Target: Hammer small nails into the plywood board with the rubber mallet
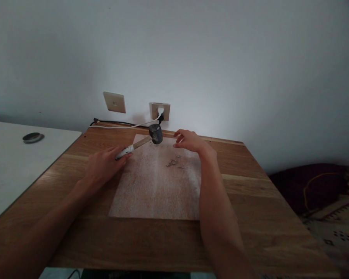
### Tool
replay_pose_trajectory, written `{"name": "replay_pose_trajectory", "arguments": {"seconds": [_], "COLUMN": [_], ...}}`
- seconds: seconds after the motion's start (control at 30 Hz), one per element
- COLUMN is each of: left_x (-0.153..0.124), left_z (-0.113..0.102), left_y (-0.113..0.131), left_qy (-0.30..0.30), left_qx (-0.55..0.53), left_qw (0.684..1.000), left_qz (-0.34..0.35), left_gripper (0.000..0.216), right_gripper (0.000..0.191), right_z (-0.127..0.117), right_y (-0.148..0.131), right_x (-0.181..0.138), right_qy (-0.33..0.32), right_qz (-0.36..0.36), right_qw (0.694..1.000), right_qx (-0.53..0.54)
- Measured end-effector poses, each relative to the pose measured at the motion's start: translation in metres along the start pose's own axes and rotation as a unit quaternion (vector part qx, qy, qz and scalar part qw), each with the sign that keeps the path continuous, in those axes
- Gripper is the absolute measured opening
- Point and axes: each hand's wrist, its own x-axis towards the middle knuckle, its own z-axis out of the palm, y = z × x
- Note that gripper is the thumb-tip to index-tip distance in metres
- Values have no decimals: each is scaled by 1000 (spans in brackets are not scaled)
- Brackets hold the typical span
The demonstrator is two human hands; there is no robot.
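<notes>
Head view: left hand (104, 164) at mallet (147, 140) handle, right hand (189, 141) curled nearby.

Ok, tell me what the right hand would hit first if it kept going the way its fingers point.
The right hand points left, toward the mallet. Its dark head looks like the first thing in line, just beyond the fingertips, though depth is hard to judge. The nails lie nearer, off that line.

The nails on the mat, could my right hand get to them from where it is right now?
Probably yes. The right hand hovers just beyond the nails on the mat, with nothing between them; the mallet lies off to the left by the left hand.
</notes>
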Motion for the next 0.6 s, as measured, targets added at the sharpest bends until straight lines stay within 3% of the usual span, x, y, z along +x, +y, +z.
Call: {"name": "replay_pose_trajectory", "arguments": {"seconds": [0.17,0.33,0.43,0.6], "left_x": [0,-2,-3,-4], "left_z": [2,6,7,10], "left_y": [-1,-6,-6,-8], "left_qy": [-27,-4,4,15], "left_qx": [-7,-33,-45,-55], "left_qw": [999,998,997,996], "left_qz": [-31,-55,-64,-74], "left_gripper": [49,50,48,48], "right_gripper": [49,45,34,24], "right_z": [2,16,21,39], "right_y": [17,24,18,-1], "right_x": [-4,3,9,21], "right_qy": [-110,-135,-108,39], "right_qz": [32,18,-9,-91], "right_qw": [993,990,994,994], "right_qx": [3,22,29,51]}}
